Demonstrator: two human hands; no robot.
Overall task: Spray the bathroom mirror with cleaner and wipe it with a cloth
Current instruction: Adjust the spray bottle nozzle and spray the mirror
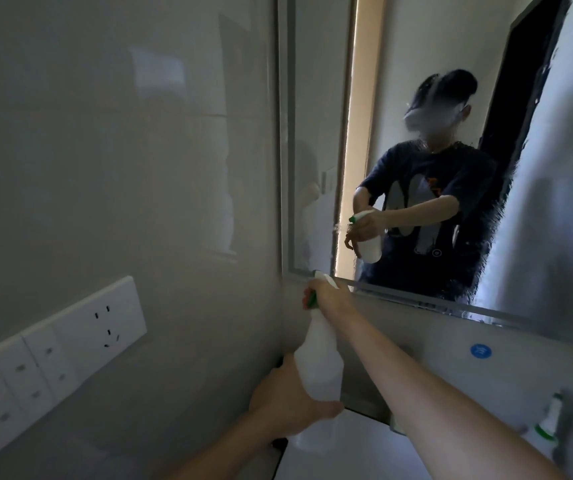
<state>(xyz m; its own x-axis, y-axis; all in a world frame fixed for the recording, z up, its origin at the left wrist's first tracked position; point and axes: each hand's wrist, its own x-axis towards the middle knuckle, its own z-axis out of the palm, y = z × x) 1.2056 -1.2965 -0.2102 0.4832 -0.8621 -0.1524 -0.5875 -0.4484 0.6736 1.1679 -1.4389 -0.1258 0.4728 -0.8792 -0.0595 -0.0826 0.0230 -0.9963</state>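
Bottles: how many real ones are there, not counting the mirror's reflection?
2. A white spray bottle is held up in both hands near the mirror's lower left corner. A second bottle with green trim stands at the lower right, blurred. Others may lie outside the view.

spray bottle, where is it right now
Centre of the head view, the spray bottle is held by both hands just below the mirror's lower left corner.

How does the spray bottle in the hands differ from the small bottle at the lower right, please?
The spray bottle is larger and held by both hands; the small bottle stands alone, untouched. The spray bottle looks plain white with a green trigger; the small bottle has a green band. Both are whitish with green parts.
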